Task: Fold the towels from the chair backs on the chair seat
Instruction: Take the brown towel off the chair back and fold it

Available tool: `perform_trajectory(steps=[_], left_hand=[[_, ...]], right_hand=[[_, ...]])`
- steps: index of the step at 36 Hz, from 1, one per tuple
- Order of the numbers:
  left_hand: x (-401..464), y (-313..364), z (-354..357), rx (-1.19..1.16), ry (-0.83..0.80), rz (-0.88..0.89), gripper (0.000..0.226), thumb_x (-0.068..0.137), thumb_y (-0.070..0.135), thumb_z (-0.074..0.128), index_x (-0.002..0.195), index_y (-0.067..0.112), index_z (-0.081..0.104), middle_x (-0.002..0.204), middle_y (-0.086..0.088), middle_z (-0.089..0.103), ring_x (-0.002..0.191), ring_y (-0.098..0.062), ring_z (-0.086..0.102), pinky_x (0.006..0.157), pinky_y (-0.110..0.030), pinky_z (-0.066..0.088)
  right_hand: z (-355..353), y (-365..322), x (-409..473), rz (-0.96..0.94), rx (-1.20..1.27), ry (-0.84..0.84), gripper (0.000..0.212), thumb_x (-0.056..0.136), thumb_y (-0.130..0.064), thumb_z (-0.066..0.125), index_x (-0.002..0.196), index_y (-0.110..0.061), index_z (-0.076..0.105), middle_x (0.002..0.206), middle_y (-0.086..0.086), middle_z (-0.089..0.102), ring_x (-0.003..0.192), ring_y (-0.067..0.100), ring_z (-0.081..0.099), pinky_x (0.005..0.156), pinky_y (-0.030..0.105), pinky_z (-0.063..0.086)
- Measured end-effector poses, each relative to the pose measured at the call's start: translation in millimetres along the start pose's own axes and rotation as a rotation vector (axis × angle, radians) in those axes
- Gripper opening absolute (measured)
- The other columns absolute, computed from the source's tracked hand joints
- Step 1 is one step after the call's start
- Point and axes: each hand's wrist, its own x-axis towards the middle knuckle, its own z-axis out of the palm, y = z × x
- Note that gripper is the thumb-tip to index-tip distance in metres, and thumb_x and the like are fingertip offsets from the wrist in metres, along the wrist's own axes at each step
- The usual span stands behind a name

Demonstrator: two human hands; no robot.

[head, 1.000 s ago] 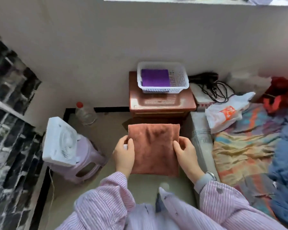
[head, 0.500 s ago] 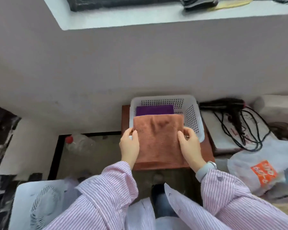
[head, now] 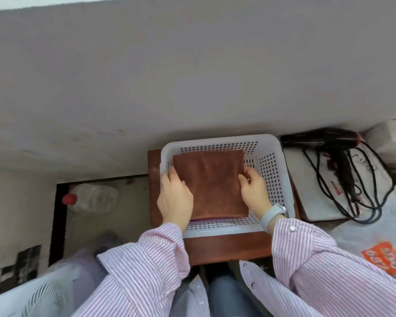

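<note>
Folded brown towel (head: 212, 186) lies flat inside the white perforated basket (head: 276, 179) on a reddish-brown worktop (head: 226, 247); a purple edge (head: 206, 218) peeks from beneath it, the rest hidden; left hand (head: 175, 197) holds the towel's left edge, fingertips tucked out of sight; right hand (head: 254, 191) pinches its right edge; orange print on a white bag (head: 384, 258) is upside down and unreadable; a black hair dryer (head: 322, 139) sits beside the basket, its cord coiled over a faintly marked bag.
</note>
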Motion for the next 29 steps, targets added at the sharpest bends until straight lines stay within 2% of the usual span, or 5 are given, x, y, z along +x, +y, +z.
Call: perform_trajectory(steps=[7, 12, 15, 19, 29], left_hand=[[-1, 5, 7, 0.284, 0.124, 0.361, 0.053, 0.08, 0.017, 0.058, 0.13, 0.008, 0.046, 0.139, -0.018, 0.043, 0.132, -0.036, 0.034, 0.109, -0.05, 0.022], [20, 7, 25, 0.331, -0.001, 0.488, 0.049, 0.09, 0.028, 0.03, 0.132, 0.008, 0.045, 0.143, -0.018, 0.039, 0.135, -0.036, 0.031, 0.111, -0.052, 0.021], [25, -4, 39, 0.33, -0.007, 0.488, 0.051, 0.091, 0.031, 0.026, 0.137, 0.011, 0.039, 0.145, -0.017, 0.035, 0.137, -0.035, 0.027, 0.114, -0.049, 0.015], [26, -18, 53, 0.35, -0.012, 0.496, 0.052, 0.092, 0.032, 0.026, 0.141, 0.013, 0.031, 0.148, -0.014, 0.031, 0.139, -0.031, 0.022, 0.113, -0.047, 0.012], [32, -21, 67, 0.342, 0.011, 0.476, 0.054, 0.092, 0.034, 0.026, 0.143, 0.017, 0.019, 0.151, -0.012, 0.024, 0.141, -0.028, 0.012, 0.112, -0.049, 0.013]], right_hand=[[-9, 4, 7, 0.01, -0.112, -0.064, 0.032, 0.092, -0.013, 0.047, 0.123, -0.006, 0.053, 0.119, 0.012, 0.059, 0.111, 0.027, 0.054, 0.096, 0.034, 0.043], [-7, -14, -4, -0.329, -0.501, 0.284, 0.043, 0.086, -0.016, 0.043, 0.128, -0.013, 0.046, 0.125, 0.013, 0.049, 0.118, 0.028, 0.044, 0.102, 0.048, 0.037], [11, -18, -4, -0.584, -0.822, 0.134, 0.052, 0.082, -0.02, 0.039, 0.133, -0.021, 0.039, 0.137, 0.013, 0.044, 0.129, 0.036, 0.038, 0.107, 0.057, 0.03], [30, 6, 5, -0.56, -1.034, -0.067, 0.05, 0.09, -0.042, 0.031, 0.138, -0.03, 0.033, 0.148, 0.014, 0.032, 0.134, 0.044, 0.029, 0.108, 0.055, 0.02], [37, 22, 21, -0.523, -1.047, -0.143, 0.053, 0.09, -0.045, 0.029, 0.139, -0.028, 0.029, 0.148, 0.015, 0.032, 0.135, 0.045, 0.022, 0.102, 0.061, 0.019]])
